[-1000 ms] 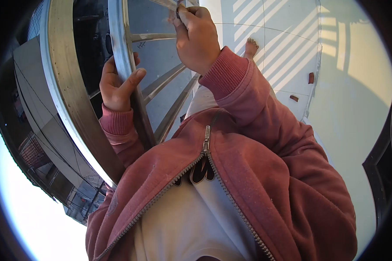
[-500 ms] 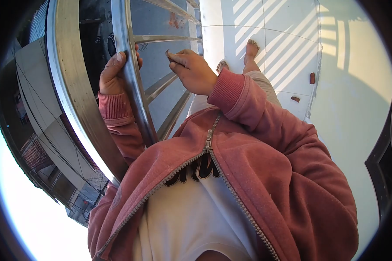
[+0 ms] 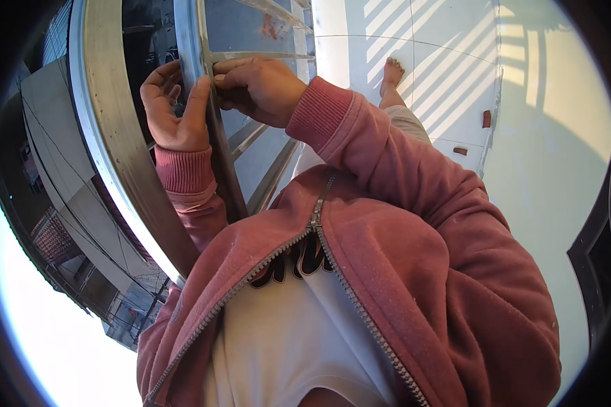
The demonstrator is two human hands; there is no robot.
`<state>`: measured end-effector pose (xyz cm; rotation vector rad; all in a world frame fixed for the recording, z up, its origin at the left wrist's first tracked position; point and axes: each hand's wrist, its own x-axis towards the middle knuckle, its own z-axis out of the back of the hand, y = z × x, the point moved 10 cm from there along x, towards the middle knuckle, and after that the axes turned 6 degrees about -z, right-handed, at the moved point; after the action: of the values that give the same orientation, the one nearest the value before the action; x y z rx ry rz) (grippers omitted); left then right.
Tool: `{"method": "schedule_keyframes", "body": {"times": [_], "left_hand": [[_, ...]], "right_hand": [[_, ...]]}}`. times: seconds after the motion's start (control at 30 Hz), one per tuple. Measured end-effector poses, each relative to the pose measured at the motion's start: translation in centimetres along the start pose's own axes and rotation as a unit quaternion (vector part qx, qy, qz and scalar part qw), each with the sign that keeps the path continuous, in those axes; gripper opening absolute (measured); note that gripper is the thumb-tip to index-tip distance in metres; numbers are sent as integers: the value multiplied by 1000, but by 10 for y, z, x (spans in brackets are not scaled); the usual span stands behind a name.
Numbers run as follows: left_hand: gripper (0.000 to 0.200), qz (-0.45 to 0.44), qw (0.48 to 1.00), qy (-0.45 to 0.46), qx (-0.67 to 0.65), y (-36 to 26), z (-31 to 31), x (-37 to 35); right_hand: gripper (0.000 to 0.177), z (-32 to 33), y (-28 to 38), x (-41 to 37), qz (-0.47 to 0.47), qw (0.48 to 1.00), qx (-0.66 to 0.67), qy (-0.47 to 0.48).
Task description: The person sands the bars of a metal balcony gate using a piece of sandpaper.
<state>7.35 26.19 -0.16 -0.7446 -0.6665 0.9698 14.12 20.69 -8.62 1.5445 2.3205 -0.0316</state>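
My left hand [image 3: 176, 112] is on the outer side of the inner metal rail [image 3: 218, 146], with its fingers apart and a fingertip against the rail's edge. On the other side of that rail, my right hand [image 3: 261, 88] has its fingers pinched together at the metal, near a crossbar [image 3: 261, 55]. What the right fingertips hold, if anything, is hidden. Both hands come out of pink sleeves and nearly meet across the rail.
A wider metal handrail [image 3: 108, 102] curves along the left, with buildings and wires beyond it. Two small reddish-brown pieces [image 3: 487, 119] lie on the tiled floor [image 3: 448, 81]. A bare foot [image 3: 392, 73] stands on the striped shadows.
My right hand has moved left to the rail; the small brown piece in its fingertips no longer shows. My left hand has loosened its hold around the rail and spread its fingers.
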Motion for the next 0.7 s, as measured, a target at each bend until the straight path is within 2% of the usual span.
{"method": "schedule_keyframes", "body": {"times": [0.13, 0.23, 0.33, 0.4, 0.43, 0.47, 0.5, 0.53, 0.57, 0.63, 0.67, 0.7], "left_hand": [[41, -29, 996, 14, 87, -17, -2, 0], [41, -54, 996, 12, 74, -20, -4, 0], [41, -60, 995, 14, 80, -22, -5, 3], [41, -47, 994, 12, 96, -19, -2, -2], [39, -53, 995, 2, 85, -22, -2, 0], [36, -60, 995, -6, 73, -22, -2, 2], [36, -54, 996, -4, 74, -20, -1, -1], [33, -55, 996, -1, 65, -18, -2, -1], [30, -60, 997, 0, 57, -17, -2, 2], [29, -70, 996, 7, 62, -12, -2, 2], [28, -72, 995, 15, 64, -11, -2, 1], [28, -74, 995, 23, 66, -10, -2, 0]], "right_hand": [[30, 7, 1, -15, -18, 999, 19, -21], [32, 7, -6, -13, -16, 999, 41, 2], [25, -7, 10, -4, 25, 998, -26, 51], [26, -4, 21, -22, 60, 977, -204, -26], [26, -16, 23, -23, 54, 977, -206, -23], [26, -26, 39, -28, 103, 891, -429, -102], [28, -40, 46, -37, 143, 748, -624, -174], [35, -50, 46, -51, 233, 716, -616, -233], [35, -53, 35, -58, 236, 713, -618, -232], [42, -80, 29, -81, 362, 679, -612, -186], [46, -86, 27, -80, 395, 679, -601, -150], [46, -82, 32, -71, 393, 679, -601, -153]]}}
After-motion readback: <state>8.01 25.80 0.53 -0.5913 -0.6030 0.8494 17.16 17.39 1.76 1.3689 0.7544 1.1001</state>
